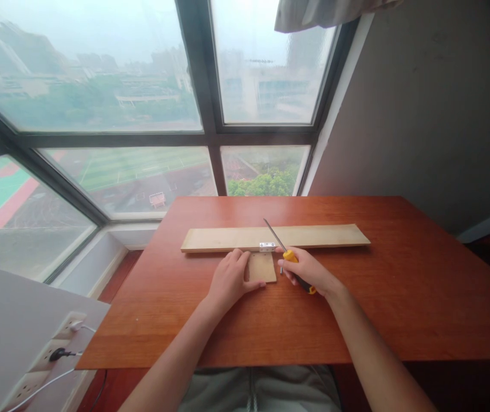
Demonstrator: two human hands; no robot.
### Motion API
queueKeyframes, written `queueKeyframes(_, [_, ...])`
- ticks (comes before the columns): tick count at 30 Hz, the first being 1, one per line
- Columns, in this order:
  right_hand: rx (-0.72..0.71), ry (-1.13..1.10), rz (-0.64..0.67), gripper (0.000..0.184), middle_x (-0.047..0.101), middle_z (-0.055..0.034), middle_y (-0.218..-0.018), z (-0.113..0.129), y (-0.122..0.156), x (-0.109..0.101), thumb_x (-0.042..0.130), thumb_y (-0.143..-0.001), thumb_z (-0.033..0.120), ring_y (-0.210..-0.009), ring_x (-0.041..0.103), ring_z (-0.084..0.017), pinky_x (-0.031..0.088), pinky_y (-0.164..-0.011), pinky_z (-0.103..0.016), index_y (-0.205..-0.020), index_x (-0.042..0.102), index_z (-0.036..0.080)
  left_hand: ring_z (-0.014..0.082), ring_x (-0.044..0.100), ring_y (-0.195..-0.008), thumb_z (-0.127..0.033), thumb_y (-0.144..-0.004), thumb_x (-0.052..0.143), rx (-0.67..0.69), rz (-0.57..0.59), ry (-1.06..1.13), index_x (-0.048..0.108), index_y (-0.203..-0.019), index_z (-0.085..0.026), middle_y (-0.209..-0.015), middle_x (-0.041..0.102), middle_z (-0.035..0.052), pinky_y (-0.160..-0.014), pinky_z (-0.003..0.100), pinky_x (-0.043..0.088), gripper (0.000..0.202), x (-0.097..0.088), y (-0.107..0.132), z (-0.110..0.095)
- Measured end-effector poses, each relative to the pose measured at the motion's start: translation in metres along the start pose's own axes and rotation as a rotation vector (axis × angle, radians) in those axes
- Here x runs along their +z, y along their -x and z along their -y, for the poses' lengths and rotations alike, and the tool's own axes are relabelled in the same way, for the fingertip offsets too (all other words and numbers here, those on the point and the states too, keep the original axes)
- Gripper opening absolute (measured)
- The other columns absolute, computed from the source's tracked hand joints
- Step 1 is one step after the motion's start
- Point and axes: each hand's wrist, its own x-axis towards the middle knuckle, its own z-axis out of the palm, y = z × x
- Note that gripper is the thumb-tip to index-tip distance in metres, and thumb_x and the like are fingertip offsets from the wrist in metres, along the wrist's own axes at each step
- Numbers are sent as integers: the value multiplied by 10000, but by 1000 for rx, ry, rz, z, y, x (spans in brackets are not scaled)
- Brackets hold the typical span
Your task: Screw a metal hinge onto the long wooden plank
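A long pale wooden board (pixel 228 236) lies crosswise on the table. A small square wooden piece (pixel 262 268) sits against its near edge, and a silver hinge-like metal plate (pixel 267 247) lies where the two meet. My left hand (pixel 232 278) grips the small piece, fingers on its left side and thumb along its near edge. My right hand (pixel 307 269) is closed around a yellow-and-black screwdriver (pixel 290 256), its shaft slanting up and left over the long board. A small screw (pixel 281 270) shows beside my right fingertips; I cannot tell whether they touch it.
The reddish-brown wooden table (pixel 163 337) reaches up to the large windows (pixel 120 177). A grey wall (pixel 399 114) rises at the right. At lower left, wall sockets (pixel 47 353) hold plugs and cables. A curtain (pixel 326 14) hangs at the top.
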Motion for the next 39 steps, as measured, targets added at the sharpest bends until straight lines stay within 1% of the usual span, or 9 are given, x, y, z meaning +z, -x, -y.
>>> queueKeyframes(5, [5,-5,-16,401,552,83,-564,1,1,-1,607,-824,361,-452,479,-99,387,-474,-225,-1162,518,163,297,599,-1071,-551,-668,825,23,23,18,566,-1207,-191,-1138,616,100,-889,397,494,698,0,-1,-1])
queueKeyframes(10, [-4,-9,-16,393,555,80,-565,1,1,-2,616,-816,372,-456,487,-105,394,-474,-231,-1140,535,164,297,593,-1116,-487,-663,848,37,4,50,518,-1277,-213,-1187,614,92,-897,389,503,749,0,-2,-5])
queueKeyframes(16, [-8,-12,-22,393,549,84,-563,-2,0,-3,618,-819,379,-451,488,-102,391,-466,-225,-1141,538,168,318,577,-1165,-497,-658,849,43,-3,29,522,-1271,-208,-1252,608,108,-936,419,504,753,-2,-4,-8])
queueKeyframes(20, [-1,-2,-22,318,565,75,-573,-4,-2,-2,617,-819,375,-451,491,-97,392,-461,-218,-1061,562,176,323,581,-1172,-515,-664,842,46,7,1,511,-1281,-188,-1261,616,126,-962,429,495,773,-3,-5,-10])
queueKeyframes(25, [10,24,-16,261,605,55,-610,-7,-5,-3,608,-825,369,-446,495,-88,389,-447,-209,-994,570,173,312,592,-1178,-480,-674,846,24,-13,33,458,-1342,-206,-1249,627,123,-997,418,478,820,1,-4,-13])
queueKeyframes(29, [1,41,-4,267,610,51,-621,-7,-5,-4,597,-836,375,-446,498,-86,396,-449,-208,-1007,578,171,301,606,-1164,-432,-675,853,2,-36,93,396,-1395,-220,-1257,632,115,-973,409,489,879,7,-3,-12])
queueKeyframes(32, [-3,60,-8,277,611,49,-624,-7,-4,-5,587,-837,384,-445,498,-88,402,-452,-212,-1015,587,171,284,627,-1125,-406,-680,847,-19,-46,143,363,-1418,-234,-1205,655,91,-932,398,503,899,10,-4,-9])
queueKeyframes(35, [-7,99,-35,289,621,42,-636,-9,-4,-4,577,-835,394,-451,509,-98,414,-459,-224,-1027,592,178,277,639,-1088,-406,-667,852,-33,-40,175,398,-1370,-240,-1145,668,67,-895,390,508,853,9,-4,-9])
queueKeyframes(39, [-29,226,-157,297,614,38,-638,-11,-5,-9,563,-832,383,-451,523,-116,417,-472,-246,-1048,611,185,257,641,-1002,-415,-647,863,-41,-19,181,490,-1174,-230,-1088,663,52,-837,363,497,671,7,-6,-10])
